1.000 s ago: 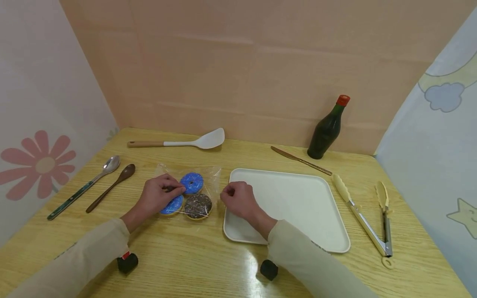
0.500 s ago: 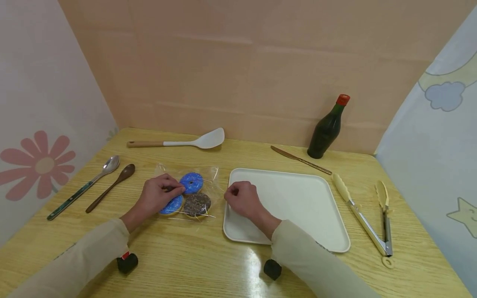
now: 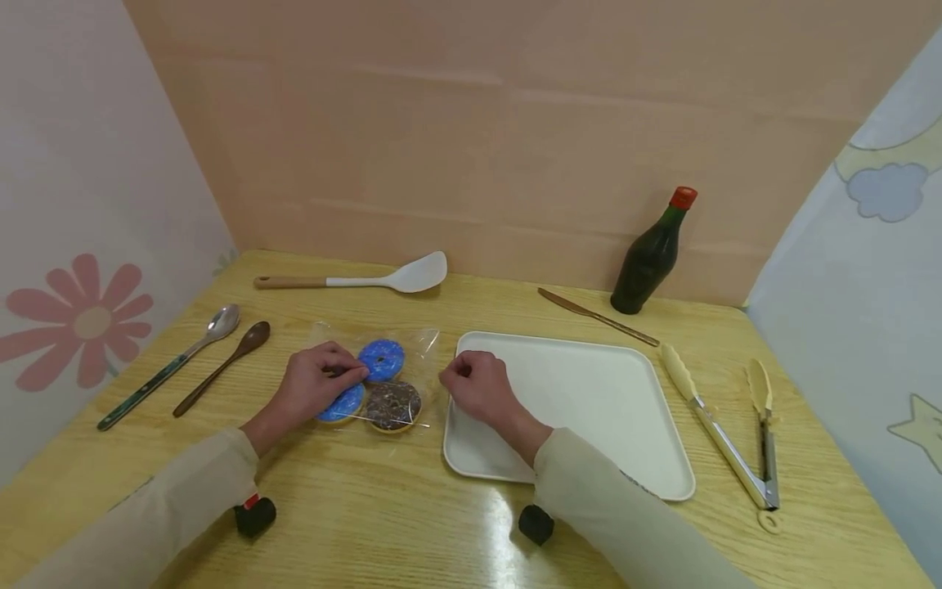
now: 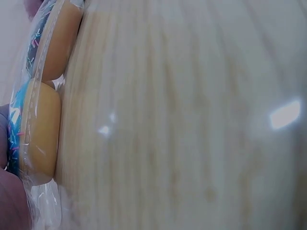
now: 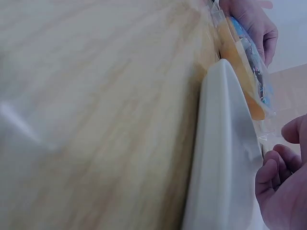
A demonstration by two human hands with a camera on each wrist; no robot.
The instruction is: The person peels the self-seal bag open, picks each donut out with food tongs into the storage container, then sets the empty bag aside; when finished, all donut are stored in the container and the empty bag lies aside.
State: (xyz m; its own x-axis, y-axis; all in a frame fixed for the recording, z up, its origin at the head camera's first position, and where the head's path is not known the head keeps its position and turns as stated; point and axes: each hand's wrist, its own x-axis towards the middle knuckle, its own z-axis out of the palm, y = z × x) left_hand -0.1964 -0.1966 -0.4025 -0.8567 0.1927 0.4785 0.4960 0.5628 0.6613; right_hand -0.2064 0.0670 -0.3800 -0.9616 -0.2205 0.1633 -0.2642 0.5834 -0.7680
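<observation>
In the head view, a clear plastic bag [image 3: 422, 357] lies on the table with donuts inside: a blue donut [image 3: 382, 360] at the back, a second blue donut [image 3: 342, 403] nearer the front, and a chocolate donut [image 3: 393, 406] with sprinkles. My left hand [image 3: 312, 383] pinches the bag's film over the blue donuts, its fingers hiding part of them. My right hand [image 3: 482, 388], fingers curled, hovers over the left rim of a white tray [image 3: 574, 409], close to the bag's right edge. No object shows in its grasp in the right wrist view.
A white spatula [image 3: 412, 274] lies behind the bag, with a metal spoon [image 3: 177, 360] and a wooden spoon [image 3: 224, 366] to the left. Rightward are a knife [image 3: 598, 316], a dark bottle [image 3: 648, 258] and splayed tongs [image 3: 724, 446].
My right hand moved a little right, off the bag's edge, then slightly back left. The film at the bag's right side shifted. My left hand stayed in place.
</observation>
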